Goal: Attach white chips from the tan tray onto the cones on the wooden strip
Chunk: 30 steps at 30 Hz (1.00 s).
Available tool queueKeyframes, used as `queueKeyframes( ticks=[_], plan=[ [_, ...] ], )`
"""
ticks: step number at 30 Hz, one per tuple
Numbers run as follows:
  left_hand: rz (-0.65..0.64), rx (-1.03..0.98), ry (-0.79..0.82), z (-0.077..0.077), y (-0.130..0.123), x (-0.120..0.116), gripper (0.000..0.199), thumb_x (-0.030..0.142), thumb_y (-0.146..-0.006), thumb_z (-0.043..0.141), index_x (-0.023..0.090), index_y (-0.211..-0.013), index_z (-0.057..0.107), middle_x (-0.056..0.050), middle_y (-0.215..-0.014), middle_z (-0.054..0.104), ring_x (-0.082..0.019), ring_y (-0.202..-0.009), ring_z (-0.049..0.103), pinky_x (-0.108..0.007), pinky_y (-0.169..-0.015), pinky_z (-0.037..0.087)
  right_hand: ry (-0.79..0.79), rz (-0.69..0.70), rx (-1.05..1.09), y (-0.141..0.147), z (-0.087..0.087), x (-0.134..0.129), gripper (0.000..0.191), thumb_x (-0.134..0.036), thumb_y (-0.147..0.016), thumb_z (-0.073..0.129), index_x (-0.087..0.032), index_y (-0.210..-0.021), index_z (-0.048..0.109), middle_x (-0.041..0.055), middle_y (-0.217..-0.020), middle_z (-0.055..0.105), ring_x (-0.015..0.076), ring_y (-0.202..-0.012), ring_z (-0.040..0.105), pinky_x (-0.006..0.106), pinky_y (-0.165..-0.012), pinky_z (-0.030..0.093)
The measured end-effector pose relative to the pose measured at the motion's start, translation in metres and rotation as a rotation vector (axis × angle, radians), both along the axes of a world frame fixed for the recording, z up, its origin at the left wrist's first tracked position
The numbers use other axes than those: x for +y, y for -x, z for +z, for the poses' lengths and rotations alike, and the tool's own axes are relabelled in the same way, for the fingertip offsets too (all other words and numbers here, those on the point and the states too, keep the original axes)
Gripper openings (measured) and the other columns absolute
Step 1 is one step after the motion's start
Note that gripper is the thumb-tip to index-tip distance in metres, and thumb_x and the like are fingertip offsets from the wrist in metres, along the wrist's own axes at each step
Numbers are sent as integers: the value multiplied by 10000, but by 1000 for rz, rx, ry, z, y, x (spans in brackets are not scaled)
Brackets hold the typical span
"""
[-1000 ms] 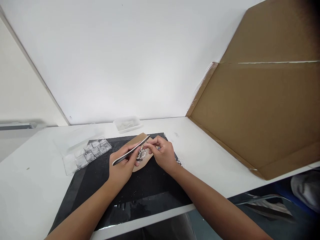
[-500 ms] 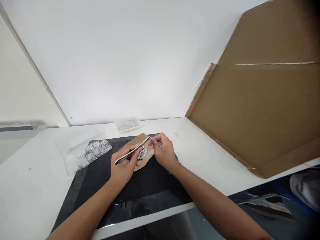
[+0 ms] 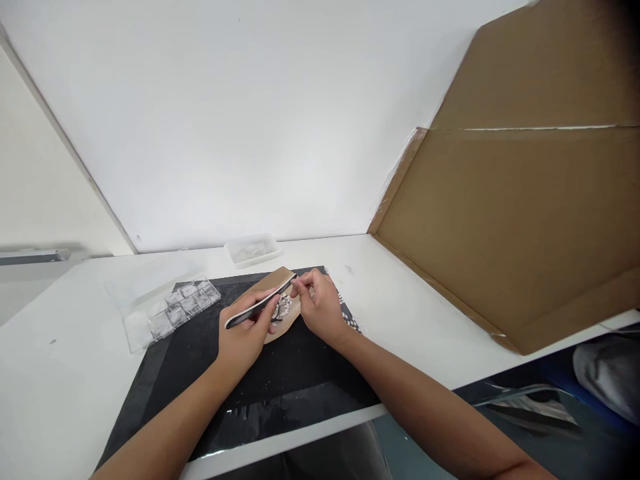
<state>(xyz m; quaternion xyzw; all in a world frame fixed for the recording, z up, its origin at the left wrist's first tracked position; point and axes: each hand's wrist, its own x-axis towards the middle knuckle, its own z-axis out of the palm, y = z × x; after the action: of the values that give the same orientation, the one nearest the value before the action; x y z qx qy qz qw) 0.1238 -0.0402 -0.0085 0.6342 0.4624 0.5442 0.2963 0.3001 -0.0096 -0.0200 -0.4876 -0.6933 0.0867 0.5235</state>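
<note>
My left hand [image 3: 245, 333] is closed around a nail file [image 3: 257, 309], a long thin strip with a dark face and a pale edge, slanting up to the right. At its far end, the fingertips of my right hand [image 3: 320, 303] are pinched together against or very near the tip; whatever they hold is too small to make out. Under both hands lies a tan, pointed board or sheet [image 3: 273, 279], with a cluster of small white pieces [image 3: 283, 307] and dark lines on it. More small white pieces [image 3: 351, 321] sit on the black mat [image 3: 280, 373], right of my right hand.
A clear compartment case [image 3: 173, 313] with small white packets stands at the mat's left edge, its lid open behind it. Farther back is a translucent tray [image 3: 253, 250]. A large cardboard sheet [image 3: 510, 233] leans on the right side of the white table [image 3: 410, 320].
My right hand has shifted slightly left and down by the file's tip, uncovering more white pieces on the mat. The left hand keeps its hold on the file. The view has shifted slightly.
</note>
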Motion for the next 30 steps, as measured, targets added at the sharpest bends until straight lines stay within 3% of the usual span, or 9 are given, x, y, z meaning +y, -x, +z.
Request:
queueKeyframes(
  ticks=[17,22,30],
  plan=[
    [33,-9,21,-1,1,3,270,395,-915,732,193,-1079,805,33,-548,683,-133,-474,657,-212,-531,517,12,38,-44,6,-2,2,202,-264,-1021,574,-250,-821,552,-18,-780,750,201,-755,673,396,-919,414],
    [20,-23,17,3,-1,0,263,401,-910,736,193,-1050,814,16,-596,709,-132,-476,658,-217,-528,525,17,-13,-3,0,-3,5,218,-301,-1036,559,-251,-824,566,1,-797,746,226,-810,672,413,-900,421],
    [36,-53,32,2,-1,-2,243,399,-909,742,211,-1042,820,15,-650,726,-102,-446,620,-200,-482,490,12,21,8,5,1,-1,212,-308,-1031,567,-254,-826,570,0,-791,743,220,-816,676,422,-913,432]
  ],
)
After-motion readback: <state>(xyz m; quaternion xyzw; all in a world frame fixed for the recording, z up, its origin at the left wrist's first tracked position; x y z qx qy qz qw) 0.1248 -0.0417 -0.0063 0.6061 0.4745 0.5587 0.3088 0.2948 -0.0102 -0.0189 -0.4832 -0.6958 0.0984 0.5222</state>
